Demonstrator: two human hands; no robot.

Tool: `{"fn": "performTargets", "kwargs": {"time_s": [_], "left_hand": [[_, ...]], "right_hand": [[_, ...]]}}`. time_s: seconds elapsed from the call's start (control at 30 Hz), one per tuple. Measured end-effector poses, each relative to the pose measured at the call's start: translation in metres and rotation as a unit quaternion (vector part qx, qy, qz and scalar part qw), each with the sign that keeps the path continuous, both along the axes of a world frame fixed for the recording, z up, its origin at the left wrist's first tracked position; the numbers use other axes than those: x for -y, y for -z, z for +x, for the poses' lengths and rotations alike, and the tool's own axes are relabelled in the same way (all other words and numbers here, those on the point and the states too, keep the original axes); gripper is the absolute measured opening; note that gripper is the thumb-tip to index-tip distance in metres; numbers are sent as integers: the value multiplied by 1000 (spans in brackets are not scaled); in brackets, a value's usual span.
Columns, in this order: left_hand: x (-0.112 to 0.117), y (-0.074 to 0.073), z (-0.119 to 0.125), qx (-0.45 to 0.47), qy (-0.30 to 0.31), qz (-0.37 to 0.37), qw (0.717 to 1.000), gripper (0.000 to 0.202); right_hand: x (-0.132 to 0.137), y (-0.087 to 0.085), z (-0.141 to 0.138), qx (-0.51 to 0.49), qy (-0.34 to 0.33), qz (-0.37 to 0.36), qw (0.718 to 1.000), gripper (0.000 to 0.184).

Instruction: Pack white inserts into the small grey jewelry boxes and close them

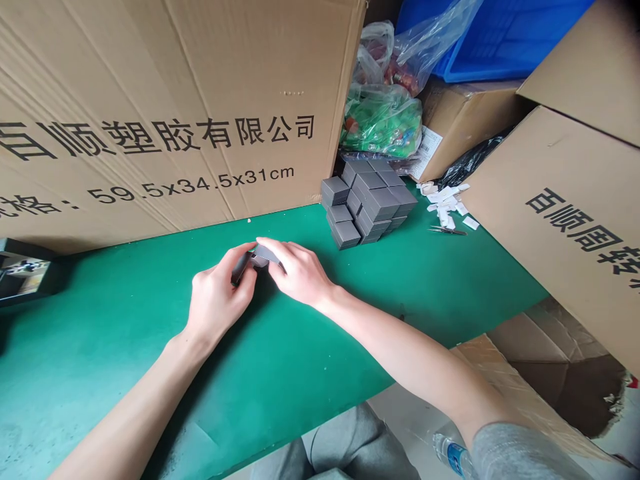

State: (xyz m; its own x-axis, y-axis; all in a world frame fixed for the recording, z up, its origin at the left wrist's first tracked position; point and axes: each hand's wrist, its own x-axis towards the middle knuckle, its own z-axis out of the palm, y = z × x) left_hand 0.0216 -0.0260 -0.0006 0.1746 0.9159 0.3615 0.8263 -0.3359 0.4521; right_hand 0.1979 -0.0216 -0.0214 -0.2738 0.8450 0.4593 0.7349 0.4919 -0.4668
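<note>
My left hand (220, 297) and my right hand (297, 273) meet above the green mat (125, 333), both gripping a small dark grey box (257, 259). Their fingers hide much of it. It looks like a lid and a base, slightly apart, but I cannot tell for sure. To the right of my hands, a loose stack of matching grey boxes (369, 203) stands on the mat, out of reach of my fingertips. Some boxes in it sit askew.
A large printed cardboard carton (150, 113) stands along the mat's far edge, and another (565, 207) leans in at right. Small white labels (445, 203) and tweezers (447, 231) lie near the stack. Plastic bags (380, 120), a blue crate (495, 33) and a water bottle (453, 457) are nearby.
</note>
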Motion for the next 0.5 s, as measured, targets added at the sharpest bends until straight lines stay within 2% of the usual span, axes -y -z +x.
{"fn": "performTargets", "kwargs": {"time_s": [0.23,0.5], "left_hand": [[1,2,-1,10,7,17,1000,41],[3,0,3,14,31,50,998,43]], "right_hand": [[1,-2,-2,-10,6,12,1000,43],[0,4,-1,-11,18,42,999,34]]}}
